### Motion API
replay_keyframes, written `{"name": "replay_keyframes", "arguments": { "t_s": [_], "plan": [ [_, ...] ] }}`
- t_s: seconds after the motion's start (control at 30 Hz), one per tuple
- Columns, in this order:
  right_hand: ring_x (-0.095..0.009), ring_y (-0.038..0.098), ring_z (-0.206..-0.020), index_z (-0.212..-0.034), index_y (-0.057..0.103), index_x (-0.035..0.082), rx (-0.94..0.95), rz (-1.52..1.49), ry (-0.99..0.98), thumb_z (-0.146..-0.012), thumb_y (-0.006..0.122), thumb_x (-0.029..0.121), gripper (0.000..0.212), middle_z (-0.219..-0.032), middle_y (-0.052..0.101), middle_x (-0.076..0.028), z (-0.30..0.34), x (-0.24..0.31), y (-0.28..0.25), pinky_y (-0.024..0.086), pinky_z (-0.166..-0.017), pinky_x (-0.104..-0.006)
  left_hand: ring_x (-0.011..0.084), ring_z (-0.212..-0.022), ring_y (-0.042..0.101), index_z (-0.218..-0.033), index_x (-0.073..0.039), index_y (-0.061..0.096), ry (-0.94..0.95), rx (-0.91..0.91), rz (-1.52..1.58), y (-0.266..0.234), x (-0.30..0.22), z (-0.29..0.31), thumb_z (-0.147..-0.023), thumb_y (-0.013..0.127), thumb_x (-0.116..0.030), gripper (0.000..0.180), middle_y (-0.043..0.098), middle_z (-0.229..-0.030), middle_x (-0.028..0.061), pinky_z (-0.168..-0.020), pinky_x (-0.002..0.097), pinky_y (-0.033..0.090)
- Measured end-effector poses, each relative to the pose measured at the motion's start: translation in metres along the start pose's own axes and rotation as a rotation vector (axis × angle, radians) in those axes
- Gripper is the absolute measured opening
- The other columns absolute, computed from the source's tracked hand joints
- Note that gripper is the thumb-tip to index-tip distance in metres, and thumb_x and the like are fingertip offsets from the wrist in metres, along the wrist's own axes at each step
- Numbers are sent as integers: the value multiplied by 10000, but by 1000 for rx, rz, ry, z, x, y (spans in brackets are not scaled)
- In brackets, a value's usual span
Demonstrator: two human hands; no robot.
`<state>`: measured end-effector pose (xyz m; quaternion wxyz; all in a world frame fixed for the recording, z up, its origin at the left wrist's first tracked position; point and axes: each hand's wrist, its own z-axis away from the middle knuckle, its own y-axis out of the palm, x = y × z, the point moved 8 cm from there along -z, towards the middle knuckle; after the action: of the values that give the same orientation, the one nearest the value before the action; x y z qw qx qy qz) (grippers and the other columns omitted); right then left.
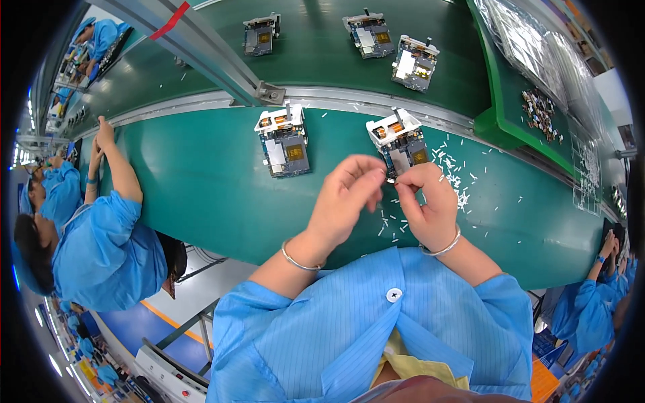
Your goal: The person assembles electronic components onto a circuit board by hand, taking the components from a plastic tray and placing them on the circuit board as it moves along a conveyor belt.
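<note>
Head view: our left hand (344, 195) and right hand (434, 201) are close together at the near edge of a circuit board (403, 143); such small work probably goes best with a light pinch and the board steady on the desk (201, 181). Our right fingers curl nearly together, our left thumb and forefinger bend close, and we cannot tell whether either hand grips anything. Small white strips (454, 180) lie scattered beside and below the fingers; a second board (285, 146) sits to their left, well apart.
</note>
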<state>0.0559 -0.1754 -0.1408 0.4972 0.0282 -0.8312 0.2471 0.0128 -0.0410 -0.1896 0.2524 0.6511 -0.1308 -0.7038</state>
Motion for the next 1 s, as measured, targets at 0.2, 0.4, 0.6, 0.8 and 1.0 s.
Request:
{"name": "replay_keyframes", "arguments": {
  "t_s": [0.2,0.4,0.6,0.8,1.0],
  "plan": [
    [-246,586,-713,-864,615,58,28,176,-289,-712,684,-38,193,-816,616,-66,-1,9,4,447,-621,-342,97,-549,495,-892,2,609,-371,21,138,2,27,1,-932,570,-112,127,592,-727,62,-457,209,355],
    [-227,585,-730,-869,625,60,61,301,-336,-732,686,1,161,-816,623,-45,-4,9,7,429,-648,-337,64,-561,479,-870,-18,610,-480,81,112,4,29,1,-927,593,-102,102,602,-751,45,-461,188,338],
    [-216,586,-734,-878,636,59,78,314,-355,-726,688,4,170,-815,624,-36,-4,13,5,419,-665,-334,52,-579,467,-889,-9,617,-335,71,34,0,29,0,-936,600,-119,121,599,-761,28,-481,186,333],
    [-201,590,-724,-846,634,77,83,386,-366,-701,712,32,171,-800,632,-21,0,14,-1,409,-685,-332,48,-583,448,-895,-11,629,-190,102,-232,7,26,0,-948,591,-132,138,588,-757,10,-509,190,343],
    [-207,572,-636,-858,614,52,-2,580,256,-806,656,5,82,-737,565,-82,11,-55,-56,436,-666,-348,41,-585,458,-910,-9,639,-223,83,-223,10,30,3,-954,583,-163,170,610,-786,18,-509,182,348]
  ]
}}
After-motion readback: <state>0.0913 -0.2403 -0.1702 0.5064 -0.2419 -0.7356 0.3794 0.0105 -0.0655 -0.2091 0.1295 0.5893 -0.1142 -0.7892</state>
